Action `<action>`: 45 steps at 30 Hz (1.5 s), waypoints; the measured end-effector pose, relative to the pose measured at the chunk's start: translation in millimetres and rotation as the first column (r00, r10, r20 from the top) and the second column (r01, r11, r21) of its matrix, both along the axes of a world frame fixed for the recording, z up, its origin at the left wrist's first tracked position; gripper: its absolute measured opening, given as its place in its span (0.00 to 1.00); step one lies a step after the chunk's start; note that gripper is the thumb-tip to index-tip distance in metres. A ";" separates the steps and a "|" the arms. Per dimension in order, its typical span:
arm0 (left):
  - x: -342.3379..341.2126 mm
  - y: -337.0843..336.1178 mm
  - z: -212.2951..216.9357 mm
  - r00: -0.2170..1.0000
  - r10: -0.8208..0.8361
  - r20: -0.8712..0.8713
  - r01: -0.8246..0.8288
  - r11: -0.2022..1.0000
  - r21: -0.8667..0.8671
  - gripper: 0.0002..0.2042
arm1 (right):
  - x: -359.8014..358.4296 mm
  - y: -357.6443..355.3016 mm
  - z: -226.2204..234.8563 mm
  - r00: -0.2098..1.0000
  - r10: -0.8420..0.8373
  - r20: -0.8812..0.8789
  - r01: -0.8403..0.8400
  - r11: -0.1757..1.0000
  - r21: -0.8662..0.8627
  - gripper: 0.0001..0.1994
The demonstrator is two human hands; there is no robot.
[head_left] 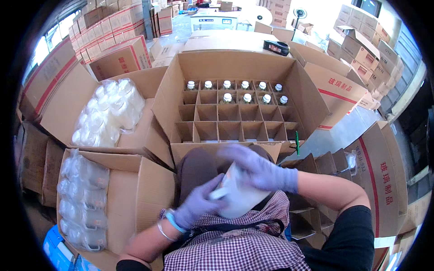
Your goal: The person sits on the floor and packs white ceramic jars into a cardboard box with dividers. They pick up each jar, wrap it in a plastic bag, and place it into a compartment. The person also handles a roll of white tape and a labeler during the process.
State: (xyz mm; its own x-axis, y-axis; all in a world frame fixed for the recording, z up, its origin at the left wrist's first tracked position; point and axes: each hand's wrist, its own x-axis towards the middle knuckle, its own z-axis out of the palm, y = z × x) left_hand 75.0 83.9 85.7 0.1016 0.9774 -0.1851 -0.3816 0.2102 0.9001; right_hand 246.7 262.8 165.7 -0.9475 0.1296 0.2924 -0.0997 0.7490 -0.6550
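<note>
In front of my lap, both hands, in thin purple gloves, hold a crumpled white cloth (244,198). My left hand (199,205) is closed round its left side, by a small pale edge that may belong to something wrapped inside. My right hand (266,174) lies over the cloth's upper right side, its fingers bent and smeared by motion. What the cloth covers is hidden. Just beyond my hands stands an open cardboard carton (239,63) with cardboard dividers. Clear bottles (227,98) with white caps stand upright in its two far rows of cells.
At left, one open carton (151,106) holds plastic-wrapped white-topped items (108,108); a nearer carton (147,194) holds plastic-wrapped clear glass mugs (86,203). A divided carton (375,171) stands at right. A black object (275,47) lies beyond the middle carton. Stacked boxes (108,34) rise behind.
</note>
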 end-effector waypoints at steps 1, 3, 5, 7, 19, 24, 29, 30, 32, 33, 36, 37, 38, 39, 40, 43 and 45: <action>-26.0 5.7 21.6 0.995 -0.090 -0.051 0.084 0.991 -0.103 0.42 | 0.2 4.9 2.7 1.000 0.005 0.023 -0.005 1.000 0.018 0.29; -28.5 -1.2 42.5 0.994 -0.059 -0.090 0.044 0.986 -0.159 0.31 | -4.7 7.7 -0.3 0.997 0.036 0.067 -0.039 0.999 0.035 0.26; 9.7 -4.2 9.7 0.910 0.279 -0.307 -0.305 0.951 -0.039 0.32 | -7.0 3.9 -9.9 0.991 0.065 0.118 -0.070 0.997 0.043 0.24; 36.9 3.6 -24.7 0.848 0.398 -0.351 -0.424 0.906 0.002 0.36 | -8.3 16.5 -33.5 0.950 -0.049 0.309 0.139 0.951 -0.276 0.24; 9.4 -0.5 -9.5 0.926 0.035 -0.375 -0.038 0.999 0.001 0.44 | 33.0 -15.5 -22.2 0.992 -0.105 0.068 0.105 0.994 0.003 0.40; 24.7 16.4 -12.0 0.894 0.148 -0.422 -0.170 0.985 -0.013 0.46 | 50.8 52.4 -61.1 0.928 -0.372 -0.031 0.370 0.927 -0.064 0.24; 4.2 20.2 -2.3 0.947 0.110 -0.302 -0.140 0.987 -0.079 0.49 | 144.3 190.8 -129.3 -0.021 -0.991 0.129 0.858 0.048 0.511 0.25; 3.0 21.6 -3.3 0.957 0.089 -0.276 -0.123 0.986 -0.109 0.49 | 171.4 209.8 -155.5 -0.081 -0.957 0.278 0.835 0.087 0.543 0.26; -0.4 24.7 -4.8 0.974 0.075 -0.216 -0.112 0.980 -0.162 0.49 | 192.7 221.3 -179.2 0.101 -0.935 0.341 0.921 0.217 0.322 0.26; -3.6 27.9 -7.5 0.985 0.061 -0.163 -0.081 0.989 -0.120 0.46 | 203.0 224.5 -186.9 0.186 -0.916 0.355 0.940 0.271 0.206 0.26; -20.2 25.4 -1.9 0.995 -0.024 -0.099 -0.002 0.968 -0.253 0.44 | 210.0 221.7 -167.5 0.210 -0.950 0.229 0.970 0.232 0.073 0.15; -17.7 26.7 -0.9 0.996 0.008 -0.084 -0.028 0.970 -0.240 0.42 | 208.9 211.4 -146.9 0.324 -0.939 0.119 0.938 0.302 -0.170 0.13; -17.4 28.4 -0.8 0.998 -0.007 -0.059 -0.006 0.973 -0.232 0.42 | 206.3 196.6 -121.2 0.406 -0.914 -0.007 0.838 0.376 -0.396 0.10; -21.0 28.4 -2.6 0.999 -0.016 -0.040 0.007 0.974 -0.225 0.42 | 195.9 175.3 -83.0 0.539 -0.842 0.006 0.754 0.479 -0.449 0.09; -26.2 29.9 -5.7 0.999 -0.036 -0.019 0.031 0.976 -0.215 0.41 | 183.8 147.7 -39.8 0.651 -0.759 0.011 0.662 0.560 -0.498 0.07; -36.5 43.1 -6.6 0.984 -0.173 -0.045 0.164 0.973 -0.163 0.33 | 140.8 65.9 43.3 0.882 -0.416 -0.221 0.411 0.909 -0.074 0.08; -45.1 50.9 -16.9 0.964 -0.262 -0.036 0.253 0.953 -0.164 0.29 | 119.4 30.0 76.3 0.988 -0.097 -0.117 0.132 0.930 0.343 0.10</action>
State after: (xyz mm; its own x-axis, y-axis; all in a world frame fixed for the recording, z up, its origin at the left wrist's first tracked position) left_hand 29.8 134.8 68.9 0.3313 0.8775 -0.3467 -0.2454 0.4349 0.8664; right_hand 366.1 292.8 242.0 -0.8974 0.1091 0.4276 -0.0489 0.9384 -0.3421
